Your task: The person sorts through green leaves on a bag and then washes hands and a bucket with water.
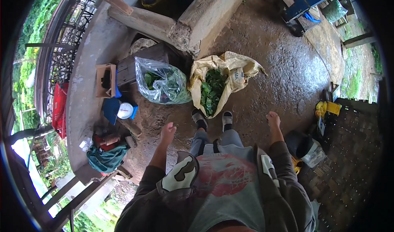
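Observation:
My left hand (168, 134) hangs in the air at my left side, fingers curled, with nothing seen in it. On the other side, my right hand (273, 119) is likewise raised off the ground, its fingers curled in and no object showing. Before my feet lies an open woven sack (229, 94), pale yellow with its rim rolled back, holding green leaves (211, 90). Beside it, to the left, a clear plastic bag (172, 88) also holds leafy greens. Neither hand touches the sack or the bag.
A dial scale (125, 110) and a cardboard box (105, 81) are at the left. A dark green cloth (107, 158) lies nearer me. Concrete ledges (212, 13) border the wet floor ahead. At the right, a black bucket (298, 143) stands by a woven wall (347, 158).

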`<state>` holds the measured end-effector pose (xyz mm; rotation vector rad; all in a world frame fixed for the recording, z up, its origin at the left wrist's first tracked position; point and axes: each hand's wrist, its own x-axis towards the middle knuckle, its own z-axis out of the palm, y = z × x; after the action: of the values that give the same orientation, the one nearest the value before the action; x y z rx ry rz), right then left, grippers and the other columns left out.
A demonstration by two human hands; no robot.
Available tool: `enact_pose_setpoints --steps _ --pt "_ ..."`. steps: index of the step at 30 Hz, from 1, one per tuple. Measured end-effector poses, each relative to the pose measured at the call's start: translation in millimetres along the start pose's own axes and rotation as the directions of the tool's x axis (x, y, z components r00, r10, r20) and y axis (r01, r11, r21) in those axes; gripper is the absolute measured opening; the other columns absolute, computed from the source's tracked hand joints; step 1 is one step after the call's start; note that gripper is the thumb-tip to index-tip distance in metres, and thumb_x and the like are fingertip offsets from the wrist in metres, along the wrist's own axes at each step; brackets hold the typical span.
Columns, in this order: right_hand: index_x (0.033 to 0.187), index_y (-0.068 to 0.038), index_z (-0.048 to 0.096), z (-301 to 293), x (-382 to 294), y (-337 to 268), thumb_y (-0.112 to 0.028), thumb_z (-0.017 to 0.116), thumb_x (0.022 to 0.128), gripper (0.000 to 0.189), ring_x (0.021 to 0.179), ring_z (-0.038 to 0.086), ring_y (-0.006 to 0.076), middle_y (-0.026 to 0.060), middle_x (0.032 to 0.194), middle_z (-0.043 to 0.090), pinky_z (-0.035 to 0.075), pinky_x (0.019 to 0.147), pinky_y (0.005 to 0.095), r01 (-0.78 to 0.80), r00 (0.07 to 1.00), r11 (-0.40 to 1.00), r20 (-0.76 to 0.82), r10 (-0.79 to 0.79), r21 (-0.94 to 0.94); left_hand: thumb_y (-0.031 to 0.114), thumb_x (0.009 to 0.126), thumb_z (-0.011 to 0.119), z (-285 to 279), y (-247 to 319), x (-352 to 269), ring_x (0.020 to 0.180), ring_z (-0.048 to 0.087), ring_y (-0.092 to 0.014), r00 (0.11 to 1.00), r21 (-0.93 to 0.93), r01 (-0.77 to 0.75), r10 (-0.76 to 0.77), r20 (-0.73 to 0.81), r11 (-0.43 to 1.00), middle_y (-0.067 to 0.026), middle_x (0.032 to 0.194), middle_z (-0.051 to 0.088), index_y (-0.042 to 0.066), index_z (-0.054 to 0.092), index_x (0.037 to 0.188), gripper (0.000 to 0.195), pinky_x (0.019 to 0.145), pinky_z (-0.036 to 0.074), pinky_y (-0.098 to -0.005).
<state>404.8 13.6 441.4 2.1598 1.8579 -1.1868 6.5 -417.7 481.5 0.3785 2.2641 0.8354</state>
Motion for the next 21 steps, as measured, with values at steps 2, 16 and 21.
enact_pose_setpoints --steps 2,16,21 --pt "0.117 -0.007 0.056 29 20 -17 -0.019 0.070 0.071 0.049 0.098 0.060 0.0227 0.0087 0.115 0.060 0.049 0.077 0.0333 -0.045 0.999 0.996 0.022 0.044 0.080 0.020 0.080 0.063 16 12 33 0.094 0.060 -0.029 0.999 -0.004 0.028 -0.028 0.031 1.000 -0.0162 0.099 0.060 -0.001 0.054 0.114 0.040 0.082 0.048 -0.0358" --pt "0.138 -0.009 0.024 307 315 -87 -0.031 0.079 0.059 0.098 0.127 0.033 0.0310 0.0150 0.137 0.036 0.031 0.103 0.0408 0.249 0.958 0.925 -0.066 -0.279 -0.287 0.014 0.069 0.066 194 54 281 0.117 0.037 -0.038 0.938 0.624 0.005 0.212 -0.273 0.781 -0.0172 0.134 0.035 0.007 0.035 0.132 0.071 0.098 0.033 -0.0478" --pt "0.139 -0.019 0.022 351 343 -93 -0.034 0.078 0.061 0.098 0.122 0.041 0.0296 0.0099 0.134 0.043 0.035 0.099 0.0419 0.142 0.987 0.936 0.125 -0.106 -0.323 0.016 0.063 0.071 188 41 296 0.113 0.040 -0.034 0.923 0.705 0.084 0.211 -0.321 0.704 -0.0112 0.129 0.040 0.012 0.057 0.113 0.052 0.092 0.036 -0.0450"
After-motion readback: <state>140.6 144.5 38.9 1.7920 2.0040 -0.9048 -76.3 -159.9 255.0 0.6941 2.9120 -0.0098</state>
